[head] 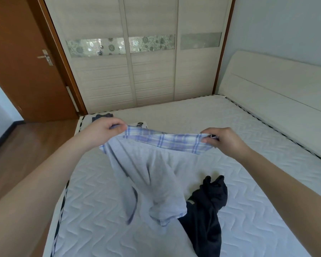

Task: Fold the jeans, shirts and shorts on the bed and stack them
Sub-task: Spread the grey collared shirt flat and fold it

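A person stands at the near left corner of a white quilted mattress [220, 130] and holds up a pair of pale lilac-grey cotton shorts with a blue-and-white plaid waistband [156, 169]. The left hand [104, 131] pinches one end of the waistband between thumb and curled fingers [119, 127], while the right hand [223, 140] grips the other end the same way, fingers closed on the cloth. The band is stretched nearly level between the two hands, apparently so the legs drop straight and the garment can be squared before folding. The shorts hang in the air, and their lower hems trail down toward the mattress, one of them lying across a crumpled dark navy garment [206, 216] spread on the near part of the bed. Whether that dark piece is jeans or a shirt cannot be told. At the far left corner of the mattress sit a dark blue-grey folded item [100, 116] and, just beside it, a white piece with dark lettering [140, 124], both mostly hidden behind the left hand; these look like the start of a stack. Beyond the bed stand a cream sliding-door wardrobe [152, 71], a brown wooden door [20, 62] at left and a cream padded headboard [276, 86] at right.
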A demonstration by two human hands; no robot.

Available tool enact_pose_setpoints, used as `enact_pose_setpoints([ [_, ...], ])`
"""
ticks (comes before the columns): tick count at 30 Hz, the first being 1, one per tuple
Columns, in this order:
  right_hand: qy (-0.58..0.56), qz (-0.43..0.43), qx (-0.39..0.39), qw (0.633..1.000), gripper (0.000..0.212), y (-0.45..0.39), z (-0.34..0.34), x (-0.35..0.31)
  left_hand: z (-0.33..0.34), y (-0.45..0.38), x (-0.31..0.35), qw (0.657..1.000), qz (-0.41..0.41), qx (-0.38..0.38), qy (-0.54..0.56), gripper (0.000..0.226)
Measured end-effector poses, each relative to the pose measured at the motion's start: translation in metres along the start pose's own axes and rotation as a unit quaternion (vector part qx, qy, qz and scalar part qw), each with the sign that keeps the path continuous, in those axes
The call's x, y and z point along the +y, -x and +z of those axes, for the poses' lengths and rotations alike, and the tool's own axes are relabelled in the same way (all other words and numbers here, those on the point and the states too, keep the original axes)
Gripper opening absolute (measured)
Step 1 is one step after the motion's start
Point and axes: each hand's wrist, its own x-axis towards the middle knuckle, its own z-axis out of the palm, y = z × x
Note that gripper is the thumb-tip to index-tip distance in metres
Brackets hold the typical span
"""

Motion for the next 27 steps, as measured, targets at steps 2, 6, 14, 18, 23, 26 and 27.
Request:
enact_pose_setpoints([
  [2, -0.002, -0.023, -0.035, 0.999, 0.02, 0.008, 0.006, 0.003, 0.001, 0.006, -0.008, 0.999, -0.028, -0.016, 0.013, 0.011],
  [6, -0.012, -0.076, 0.002, 0.997, 0.034, 0.022, 0.018, 0.001, 0.004, 0.018, -0.007, 0.998, -0.041, -0.021, 0.043, 0.013],
  [14, 0.082, -0.085, 0.118, 0.986, 0.064, 0.049, 0.073, -0.007, 0.021, 0.028, 0.016, 0.98, -0.028, 0.018, 0.197, 0.012],
  [18, 0.049, -0.057, 0.019, 0.997, 0.057, 0.064, 0.103, -0.005, 0.032, 0.028, 0.031, 0.98, -0.035, 0.016, 0.198, 0.014],
  [23, -0.007, -0.055, -0.144, 0.988, 0.028, 0.077, 0.133, -0.002, 0.045, 0.03, 0.044, 0.98, -0.058, 0.015, 0.188, 0.012],
  [26, -0.11, -0.014, -0.106, 0.988, 0.027, 0.067, 0.138, -0.009, 0.048, 0.031, 0.052, 0.986, -0.072, -0.004, 0.15, 0.011],
  [27, -0.15, 0.004, -0.089, 0.985, 0.025, 0.063, 0.137, -0.013, 0.048, 0.032, 0.054, 0.987, -0.077, -0.008, 0.139, 0.011],
])
